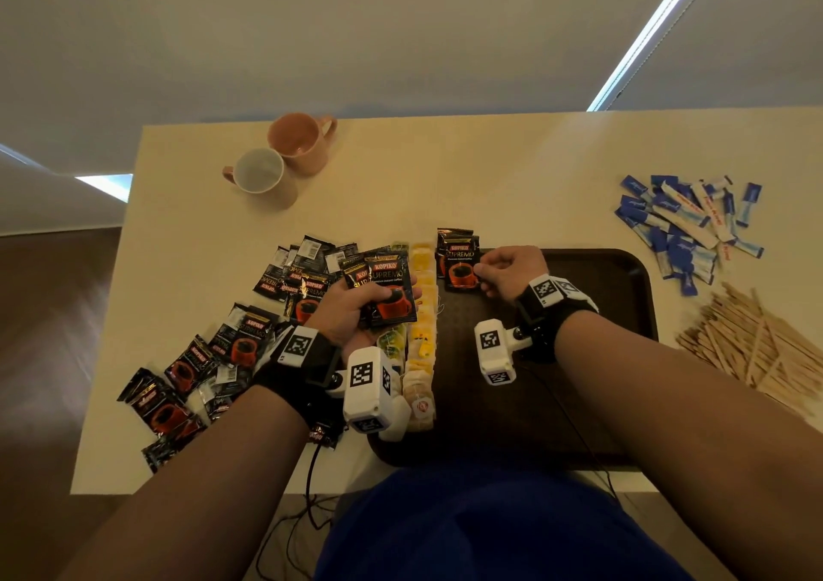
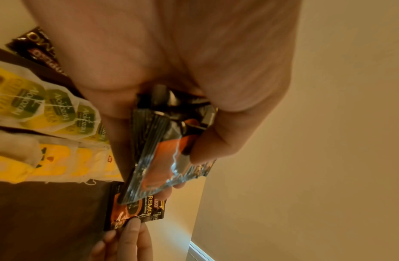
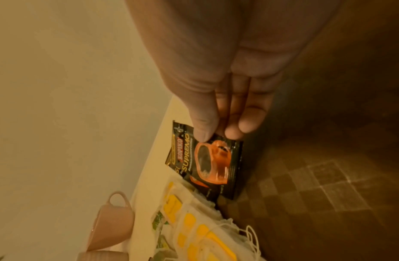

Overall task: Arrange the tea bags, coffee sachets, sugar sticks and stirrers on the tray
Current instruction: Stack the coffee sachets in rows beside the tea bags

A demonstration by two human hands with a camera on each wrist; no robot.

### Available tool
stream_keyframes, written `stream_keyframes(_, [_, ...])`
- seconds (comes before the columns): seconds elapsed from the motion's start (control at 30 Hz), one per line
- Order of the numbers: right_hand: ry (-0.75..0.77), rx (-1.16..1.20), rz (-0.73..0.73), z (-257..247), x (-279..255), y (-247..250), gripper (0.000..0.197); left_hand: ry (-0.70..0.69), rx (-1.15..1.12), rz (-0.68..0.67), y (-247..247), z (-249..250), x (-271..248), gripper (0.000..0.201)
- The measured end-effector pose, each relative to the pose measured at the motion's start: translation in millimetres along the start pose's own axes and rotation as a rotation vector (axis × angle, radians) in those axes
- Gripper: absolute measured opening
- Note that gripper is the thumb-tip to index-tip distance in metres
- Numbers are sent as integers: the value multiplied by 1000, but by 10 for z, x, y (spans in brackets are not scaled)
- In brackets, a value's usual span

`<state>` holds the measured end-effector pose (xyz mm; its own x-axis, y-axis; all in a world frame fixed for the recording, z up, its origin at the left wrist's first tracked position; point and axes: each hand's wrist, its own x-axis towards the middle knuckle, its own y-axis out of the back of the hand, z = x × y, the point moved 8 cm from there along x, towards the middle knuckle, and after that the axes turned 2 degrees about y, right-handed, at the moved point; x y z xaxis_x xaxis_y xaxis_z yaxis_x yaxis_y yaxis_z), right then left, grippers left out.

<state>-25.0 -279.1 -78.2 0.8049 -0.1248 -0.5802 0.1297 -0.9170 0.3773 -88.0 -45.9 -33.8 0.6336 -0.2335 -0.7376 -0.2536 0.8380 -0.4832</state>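
The coffee step is in hand, I judge: the right hand (image 1: 512, 268) pinches a coffee sachet (image 1: 461, 268) by its edge between thumb and fingertips (image 3: 204, 130), setting it down at the tray's (image 1: 623, 268) eleven o'clock corner, overlapping another sachet behind it. The left hand (image 1: 356, 313) clutches a small sheaf of sachets (image 1: 387, 291) under the thumb, hovering at about nine o'clock from the tray over the tea bags (image 1: 421, 340), which already run in a row down the tray's left edge. The next move probably calls for letting go of the placed sachet square to its neighbour, then drawing another from the sheaf; how many it holds is hard to tell, as the left wrist view is blurred. The loose coffee pile (image 1: 200, 357) lies at eight o'clock on the table (image 1: 490, 170); sugar sticks (image 1: 690, 224) at two o'clock and stirrers (image 1: 748, 340) at three wait untouched. Two mugs (image 1: 276, 166) stand at eleven, well apart. The tea bags' strings (image 3: 249, 234) stray near the sachet column and could snag.
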Motion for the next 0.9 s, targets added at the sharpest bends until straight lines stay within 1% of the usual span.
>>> stream_keyframes(0.07, [7,-30,-4,-9,26,-55,8,5,5,4,16,-3,0,37])
stream_keyframes(0.17, [18,-80,-2,-15,71,-94,7,8,16,23,47,5,2,51])
stream_keyframes(0.23, [28,-119,26,-8,104,-89,7,3,22,25,46,25,-5,58])
stream_keyframes(0.3, [41,-169,42,5,137,-95,5,-5,35,34,53,44,-7,59])
stream_keyframes(0.37, [42,-200,40,13,152,-117,8,-7,34,44,52,55,-18,60])
stream_keyframes(0.47, [30,-202,21,29,158,-142,9,-10,34,50,35,66,-29,61])
stream_keyframes(0.57, [25,-188,-5,42,149,-152,7,0,10,49,20,59,-25,54])
stream_keyframes(0.67, [25,-189,-1,70,152,-120,7,21,9,40,6,35,-33,48])
stream_keyframes(0.73, [26,-192,7,91,151,-88,6,23,26,40,-4,28,-45,52])
stream_keyframes(0.8, [32,-192,19,101,150,-60,4,14,38,43,-13,25,-56,62])
stream_keyframes(0.9, [42,-188,23,97,156,-61,14,7,37,39,-18,17,-62,64])
